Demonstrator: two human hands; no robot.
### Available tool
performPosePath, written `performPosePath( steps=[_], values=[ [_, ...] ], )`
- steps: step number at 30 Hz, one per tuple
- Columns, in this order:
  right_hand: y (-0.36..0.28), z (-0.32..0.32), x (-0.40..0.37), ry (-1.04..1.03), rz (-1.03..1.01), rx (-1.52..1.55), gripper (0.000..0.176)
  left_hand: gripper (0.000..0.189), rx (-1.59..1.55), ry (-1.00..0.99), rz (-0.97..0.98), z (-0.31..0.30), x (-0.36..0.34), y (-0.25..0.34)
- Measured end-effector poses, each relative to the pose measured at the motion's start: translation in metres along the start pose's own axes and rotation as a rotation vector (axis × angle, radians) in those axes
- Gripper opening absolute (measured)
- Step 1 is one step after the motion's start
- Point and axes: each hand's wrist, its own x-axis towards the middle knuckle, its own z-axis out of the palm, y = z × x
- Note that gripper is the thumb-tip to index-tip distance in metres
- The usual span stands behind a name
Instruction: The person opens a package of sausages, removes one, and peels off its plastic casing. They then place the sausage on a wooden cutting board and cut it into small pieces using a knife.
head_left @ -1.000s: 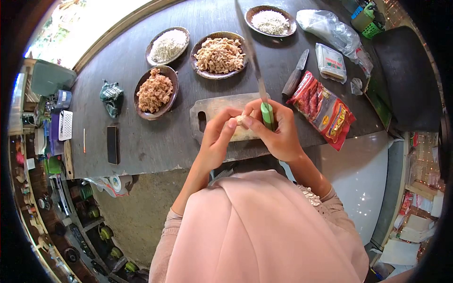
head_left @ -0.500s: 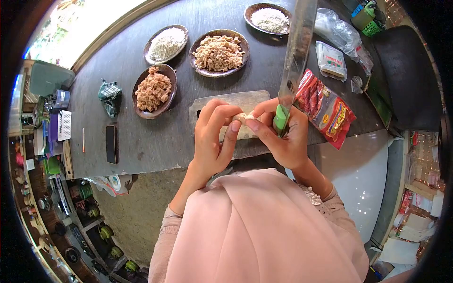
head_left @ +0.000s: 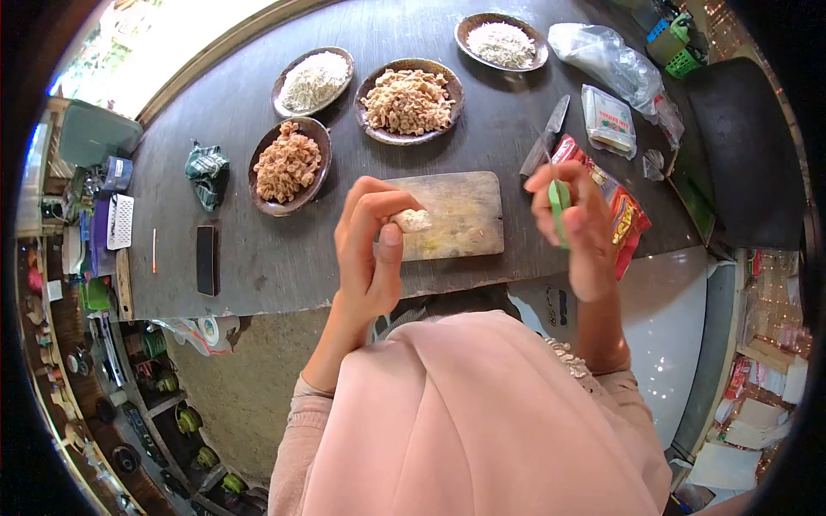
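Between the thumb and fingers of my left hand (head_left: pixel 370 245) is a small pale piece of food (head_left: pixel 413 221), held over the left part of the wooden cutting board (head_left: pixel 465 215). My right hand (head_left: pixel 578 224) is closed around a green-handled knife (head_left: pixel 559 206), right of the board; its blade is hard to make out. Another knife (head_left: pixel 547 138) lies on the table beyond my right hand. Partly behind that hand is a red packet (head_left: pixel 632 225).
Bowls of brown pieces (head_left: pixel 288 163), tan pieces (head_left: pixel 409 101) and pale shreds (head_left: pixel 314 83) stand behind the board, with another pale bowl (head_left: pixel 502 45) farther right. A phone (head_left: pixel 206 261), a checkered cloth (head_left: pixel 206 175), a white packet (head_left: pixel 608 119) and a plastic bag (head_left: pixel 607 60) lie around.
My right hand has moved right, away from the pale piece, taking the green-handled knife along. The piece stays in my left hand. The knife on the table now shows.
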Motion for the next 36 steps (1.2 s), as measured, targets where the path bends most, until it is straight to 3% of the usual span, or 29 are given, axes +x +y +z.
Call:
performPosePath(
  steps=[2, 3, 5, 9, 22, 25, 30, 36],
  values=[
    [-0.009, -0.016, -0.006, 0.069, 0.010, -0.367, 0.016, 0.029, 0.170, -0.006, 0.121, -0.007, 0.007, 0.003],
    [-0.015, -0.024, -0.007, 0.069, 0.011, -0.367, 0.016, 0.028, 0.197, 0.005, 0.129, -0.010, 0.008, 0.003],
    [-0.027, -0.038, -0.007, -0.074, -0.372, -0.818, 0.018, 0.028, 0.243, 0.040, 0.141, -0.014, 0.008, 0.001],
    [-0.045, -0.049, -0.014, -0.030, -0.462, -1.047, 0.024, 0.025, 0.405, 0.079, 0.221, -0.021, 0.013, 0.000],
    [-0.042, -0.050, -0.021, 0.010, -0.428, -1.067, 0.024, 0.019, 0.558, 0.092, 0.261, -0.025, 0.019, 0.003],
    [-0.041, -0.050, -0.019, 0.000, -0.434, -1.080, 0.024, 0.030, 0.659, 0.028, 0.291, -0.028, 0.019, 0.007],
    [-0.042, -0.049, -0.018, -0.010, -0.426, -1.106, 0.024, 0.016, 0.688, 0.060, 0.298, -0.024, 0.021, 0.004],
    [-0.035, -0.044, -0.018, -0.008, -0.402, -1.083, 0.024, 0.014, 0.763, 0.065, 0.296, -0.023, 0.024, 0.005]
  ],
)
